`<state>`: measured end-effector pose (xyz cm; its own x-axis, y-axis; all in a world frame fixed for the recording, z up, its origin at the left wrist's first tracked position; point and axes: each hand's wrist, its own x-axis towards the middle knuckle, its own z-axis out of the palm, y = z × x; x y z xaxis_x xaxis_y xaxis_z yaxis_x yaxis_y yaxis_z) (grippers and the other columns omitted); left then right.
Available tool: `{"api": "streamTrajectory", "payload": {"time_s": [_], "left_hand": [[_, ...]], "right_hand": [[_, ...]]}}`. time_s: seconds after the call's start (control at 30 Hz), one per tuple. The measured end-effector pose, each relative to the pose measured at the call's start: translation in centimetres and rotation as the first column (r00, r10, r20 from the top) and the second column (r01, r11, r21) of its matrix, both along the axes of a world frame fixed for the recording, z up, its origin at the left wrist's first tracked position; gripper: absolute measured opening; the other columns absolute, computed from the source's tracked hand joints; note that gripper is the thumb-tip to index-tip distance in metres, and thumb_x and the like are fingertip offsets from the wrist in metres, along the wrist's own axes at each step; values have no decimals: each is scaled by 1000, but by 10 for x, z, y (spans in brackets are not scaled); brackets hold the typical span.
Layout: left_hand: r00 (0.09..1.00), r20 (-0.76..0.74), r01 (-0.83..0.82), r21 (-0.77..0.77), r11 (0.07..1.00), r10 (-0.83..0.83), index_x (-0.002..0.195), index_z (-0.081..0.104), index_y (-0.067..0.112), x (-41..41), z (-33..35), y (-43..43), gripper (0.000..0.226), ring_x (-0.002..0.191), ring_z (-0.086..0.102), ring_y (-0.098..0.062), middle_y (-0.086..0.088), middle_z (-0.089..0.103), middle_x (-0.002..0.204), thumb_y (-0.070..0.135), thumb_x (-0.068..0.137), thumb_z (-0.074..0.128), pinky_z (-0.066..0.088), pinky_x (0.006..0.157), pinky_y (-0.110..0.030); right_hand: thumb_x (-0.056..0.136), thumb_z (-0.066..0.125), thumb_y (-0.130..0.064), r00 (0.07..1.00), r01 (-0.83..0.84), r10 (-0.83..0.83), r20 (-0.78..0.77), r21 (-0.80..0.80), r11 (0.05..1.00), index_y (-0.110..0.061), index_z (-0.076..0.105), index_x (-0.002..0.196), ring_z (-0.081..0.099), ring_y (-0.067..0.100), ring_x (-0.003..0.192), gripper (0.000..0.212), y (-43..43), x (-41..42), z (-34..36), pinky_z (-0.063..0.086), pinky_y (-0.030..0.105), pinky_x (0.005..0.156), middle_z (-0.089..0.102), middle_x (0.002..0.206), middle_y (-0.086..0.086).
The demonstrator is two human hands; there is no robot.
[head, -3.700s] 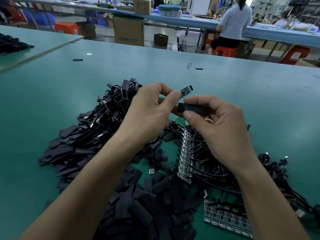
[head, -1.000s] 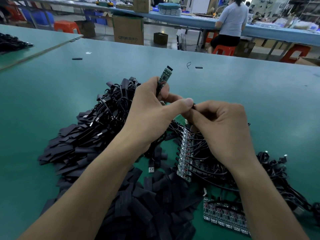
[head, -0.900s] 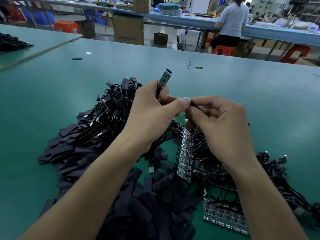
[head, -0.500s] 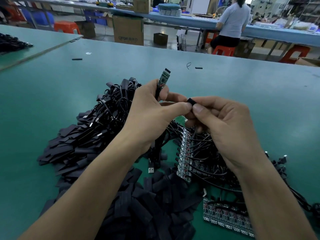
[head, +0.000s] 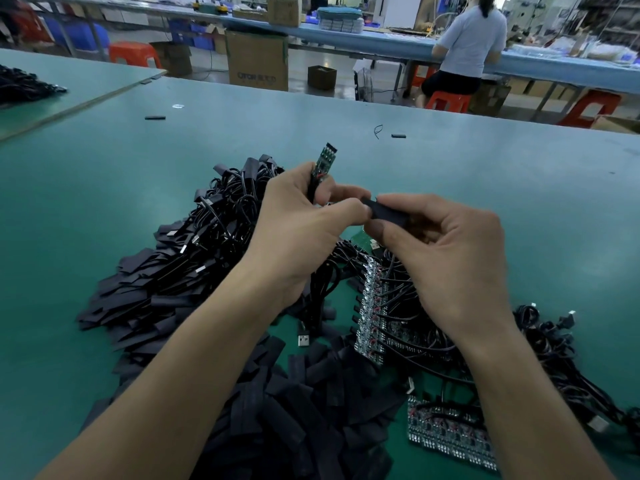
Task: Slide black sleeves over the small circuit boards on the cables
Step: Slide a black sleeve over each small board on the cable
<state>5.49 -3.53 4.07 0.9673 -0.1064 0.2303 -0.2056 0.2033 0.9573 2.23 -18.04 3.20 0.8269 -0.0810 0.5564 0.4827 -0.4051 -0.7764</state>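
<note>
My left hand [head: 304, 223] holds a small green circuit board [head: 323, 161] upright, its top end poking above the fingers and its black cable running down through the palm. My right hand [head: 446, 251] pinches a short black sleeve [head: 386, 212] between thumb and forefinger, and the left thumb tip touches the sleeve's left end. The sleeve lies to the right of and below the board, apart from it. Whether the cable passes through the sleeve is hidden by the fingers.
Loose black sleeves [head: 284, 410] are heaped in front of me. Sleeved cables [head: 221, 216] lie at the left, and bare boards on cables [head: 372, 306] at the right. The green table [head: 104, 188] stretches far. A person [head: 467, 46] sits at another bench.
The left hand turned the board from tilted sideways to upright. The sleeve, nearly hidden in the right fingers a second ago, now shows more between both thumbs. My head moved slightly.
</note>
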Motion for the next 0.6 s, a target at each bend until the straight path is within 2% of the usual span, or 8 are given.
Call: {"api": "streamTrajectory", "payload": {"time_s": [0.17,0.3,0.47,0.6], "left_hand": [[999,-35,23,-33,999,-24,62,35,18,2,0,2,47,63,67,-7,-8,73,80,-15,77,64,38,43,-5],[1000,-24,17,-11,1000,-17,61,36,17,1,1,1,46,50,59,0,-10,74,80,-15,77,64,37,42,-4],[1000,-24,17,13,1000,-16,62,35,17,1,0,1,47,49,59,1,-8,73,76,-17,77,63,38,42,-5],[999,-33,35,-19,999,-36,65,35,16,0,0,1,46,55,63,-5,-10,70,75,-21,78,59,38,42,-6]], "right_hand": [[79,82,-15,999,-46,46,-6,76,996,-36,74,94,73,2,76,27,0,0,2,55,14,72,76,85,-21],[80,80,-13,998,-57,59,-20,115,992,-29,76,93,73,3,72,21,0,0,1,55,14,71,76,84,-16],[82,79,-12,999,-35,38,-21,100,994,-31,76,91,72,3,70,21,-2,1,0,54,13,68,76,82,-16],[82,81,-11,997,-31,35,-72,54,998,-35,75,95,73,4,78,29,-1,2,-4,57,18,73,76,87,-17]]}}
